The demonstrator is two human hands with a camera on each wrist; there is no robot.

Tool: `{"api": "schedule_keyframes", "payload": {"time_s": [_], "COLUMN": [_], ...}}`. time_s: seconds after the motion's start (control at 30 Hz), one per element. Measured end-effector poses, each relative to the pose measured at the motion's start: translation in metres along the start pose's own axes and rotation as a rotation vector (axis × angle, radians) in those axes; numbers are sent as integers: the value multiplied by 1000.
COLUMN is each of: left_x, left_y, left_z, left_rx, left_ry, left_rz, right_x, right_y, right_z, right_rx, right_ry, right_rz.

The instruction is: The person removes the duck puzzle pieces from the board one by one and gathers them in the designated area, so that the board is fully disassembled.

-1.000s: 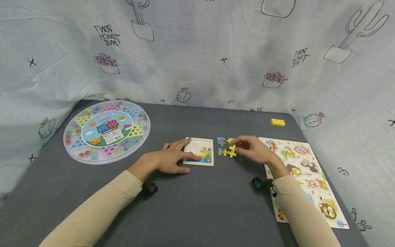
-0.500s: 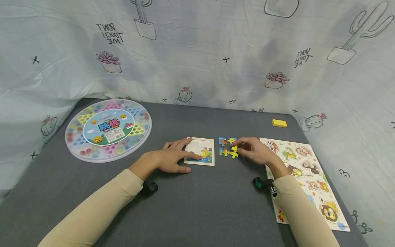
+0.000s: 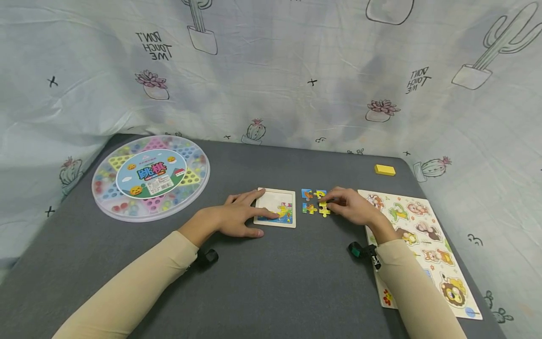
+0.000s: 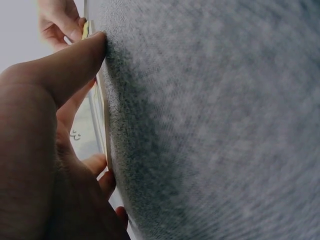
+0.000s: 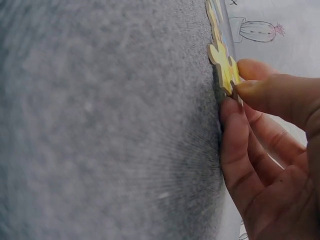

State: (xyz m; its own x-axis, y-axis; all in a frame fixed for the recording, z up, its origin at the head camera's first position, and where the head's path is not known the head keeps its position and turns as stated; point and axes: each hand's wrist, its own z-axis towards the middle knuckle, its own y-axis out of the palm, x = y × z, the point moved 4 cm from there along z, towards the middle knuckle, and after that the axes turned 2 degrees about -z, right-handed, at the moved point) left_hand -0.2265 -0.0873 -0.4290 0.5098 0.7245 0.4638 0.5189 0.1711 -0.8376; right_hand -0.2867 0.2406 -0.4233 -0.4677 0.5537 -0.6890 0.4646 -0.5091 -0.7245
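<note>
My left hand [image 3: 237, 216] rests with spread fingers on a small square wooden puzzle tray [image 3: 271, 195], in whose lower part some colourful pieces [image 3: 286, 217] lie. In the left wrist view the thumb [image 4: 82, 57] lies beside the tray's edge. To the right, my right hand [image 3: 350, 205] pinches a yellow jigsaw piece [image 3: 324, 212] at its right edge. The right wrist view has the thumb on that piece [image 5: 225, 67] and fingertips at its rim, close to the table. Three other loose pieces lie beside it: a blue one [image 3: 306, 194], another [image 3: 309, 208], and a yellow one [image 3: 320, 193] partly near my fingers.
A round Chinese checkers set [image 3: 150, 179] lies at the back left. A large board of animal pictures [image 3: 423, 245] lies under my right forearm. A yellow block [image 3: 385, 170] sits at the back right, before a patterned curtain [image 3: 271, 70].
The yellow piece in my right hand has turned upright and slid slightly right beside its neighbours. My left hand stays on the tray. The head view has shifted a little.
</note>
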Motion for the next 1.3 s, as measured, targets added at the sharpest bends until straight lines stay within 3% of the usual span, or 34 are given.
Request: {"api": "schedule_keyframes", "payload": {"time_s": [0.43, 0.77, 1.3], "left_x": [1, 6, 10], "left_y": [3, 2, 6], "left_z": [3, 4, 13], "left_rx": [-3, 26, -45], "left_ry": [-7, 3, -38], "left_rz": [4, 18, 13], "right_x": [-1, -19, -40], "right_y": [1, 3, 20], "right_z": [-2, 9, 39], "right_rx": [11, 14, -5], "right_ry": [59, 28, -41], "right_rz": [-22, -49, -11]}}
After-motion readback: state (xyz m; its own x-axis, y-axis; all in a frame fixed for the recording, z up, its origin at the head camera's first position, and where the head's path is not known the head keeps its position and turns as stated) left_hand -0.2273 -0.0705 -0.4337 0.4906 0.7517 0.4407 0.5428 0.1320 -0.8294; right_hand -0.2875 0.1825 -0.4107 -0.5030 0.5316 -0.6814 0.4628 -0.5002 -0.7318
